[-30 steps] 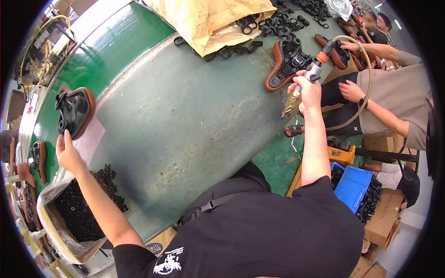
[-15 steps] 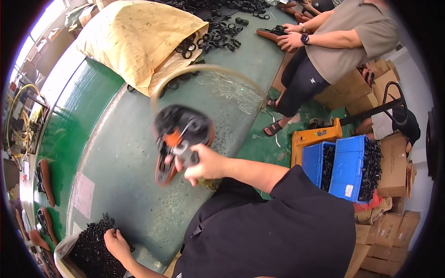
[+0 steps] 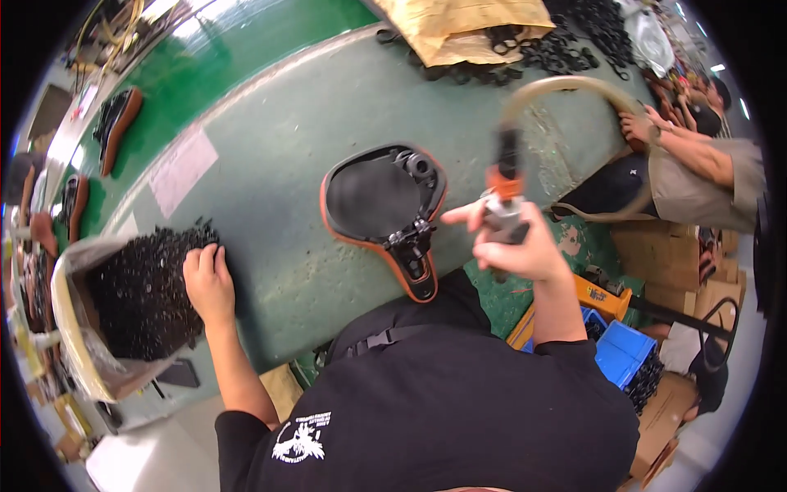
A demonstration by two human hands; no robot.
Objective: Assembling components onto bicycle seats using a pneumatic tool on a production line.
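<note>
An upside-down bicycle saddle (image 3: 373,193), black inside with a brown edge, lies on the green-grey workbench (image 3: 279,279) in front of me. To the right of it, my right hand (image 3: 516,242) grips an air screwdriver (image 3: 507,193) with an orange band, blurred by motion. Its index finger stretches toward the saddle. A yellowish air hose (image 3: 574,84) loops up from the tool. My left hand (image 3: 210,283) is at the edge of a heap of small black parts (image 3: 147,287) in a lined box (image 3: 74,328). Its fingers are drawn together, their tips partly hidden.
A yellow sack (image 3: 471,25) with black rings spilling out lies at the far side. More brown-edged saddles (image 3: 119,131) sit on the green surface at left. A co-worker (image 3: 705,172) stands at right, near a yellow pallet jack (image 3: 602,295) with blue crates (image 3: 623,353).
My view has turned toward the left. The screwdriver was over the saddle and is now raised to its right, clear of it. My left hand stays at the black parts.
</note>
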